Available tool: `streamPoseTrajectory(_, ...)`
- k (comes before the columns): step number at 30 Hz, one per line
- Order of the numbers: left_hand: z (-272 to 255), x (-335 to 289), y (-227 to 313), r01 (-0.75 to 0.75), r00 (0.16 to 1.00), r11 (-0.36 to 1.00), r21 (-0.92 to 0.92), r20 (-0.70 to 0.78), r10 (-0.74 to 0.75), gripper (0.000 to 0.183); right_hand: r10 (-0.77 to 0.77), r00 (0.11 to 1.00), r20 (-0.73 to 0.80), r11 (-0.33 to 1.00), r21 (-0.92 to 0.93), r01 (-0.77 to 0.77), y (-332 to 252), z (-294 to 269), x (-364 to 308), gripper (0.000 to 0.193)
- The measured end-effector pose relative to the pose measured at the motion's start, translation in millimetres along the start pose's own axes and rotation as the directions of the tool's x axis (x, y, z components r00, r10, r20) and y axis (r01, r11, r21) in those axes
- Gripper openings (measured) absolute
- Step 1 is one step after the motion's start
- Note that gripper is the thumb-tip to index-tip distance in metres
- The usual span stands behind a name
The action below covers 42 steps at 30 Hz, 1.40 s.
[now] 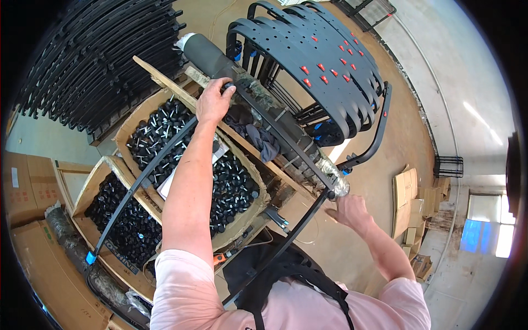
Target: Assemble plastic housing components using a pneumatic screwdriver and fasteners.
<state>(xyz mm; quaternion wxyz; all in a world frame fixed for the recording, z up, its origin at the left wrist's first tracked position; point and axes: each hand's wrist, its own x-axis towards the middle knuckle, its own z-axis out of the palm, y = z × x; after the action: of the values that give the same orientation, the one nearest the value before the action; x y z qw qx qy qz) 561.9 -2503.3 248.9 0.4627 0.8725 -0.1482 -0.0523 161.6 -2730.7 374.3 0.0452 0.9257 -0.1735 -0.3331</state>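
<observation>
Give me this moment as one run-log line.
left hand: pinching black knob at corner of black metal frame | right hand: beside another frame corner, contact unclear | nearby: black-headed bolts in open box

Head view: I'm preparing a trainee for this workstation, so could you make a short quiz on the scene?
1. Multiple choice: what colour are the small pieces on the curved dark panels at upper right?
a) yellow
b) red
c) white
2. True or false: the left hand is at a corner of the black metal frame.
3. Short answer: which hand is nearer the shiny wrapping?

Key: 1. b; 2. true; 3. the right hand.
</observation>
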Motion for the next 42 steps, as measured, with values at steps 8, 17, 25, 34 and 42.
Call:
streamPoseTrajectory(8, -0.5, -1.6, -1.8, -0.023, 1.000, 0.999, -0.022, -0.011, 0.023, 0.034, 0.032, 0.968, 0.248, 0.962, -0.271, 0.037, 4.2, 9.4, 1.7, 0.040)
streamPoseTrajectory(17, -1.7, -0.3, 0.0, 0.009, 1.000, 1.000, -0.015, -0.010, -0.009, 0.036, -0.083, 0.978, -0.190, 0.992, -0.113, 0.062, 6.4, 21.6, 8.4, 0.036)
streamPoseTrajectory(25, -1.2, 2.5, -10.2, -0.030, 0.998, 0.999, -0.028, 0.045, 0.031, 0.051, -0.057, 0.998, -0.016, 0.992, -0.112, 0.055, 1.2, 21.7, 19.9, 0.043)
streamPoseTrajectory(34, -6.2, -3.4, 5.7, 0.040, 0.999, 0.998, 0.053, -0.031, -0.038, 0.053, 0.036, 0.996, -0.080, 0.997, -0.068, -0.041, -9.1, 16.2, 27.9, 0.050)
streamPoseTrajectory(42, -8.2, -10.1, 9.0, 0.016, 0.997, 1.000, 0.000, -0.077, -0.016, 0.037, -0.126, 0.983, -0.137, 0.992, -0.029, 0.123, -66.4, -71.3, 80.9, 0.050)
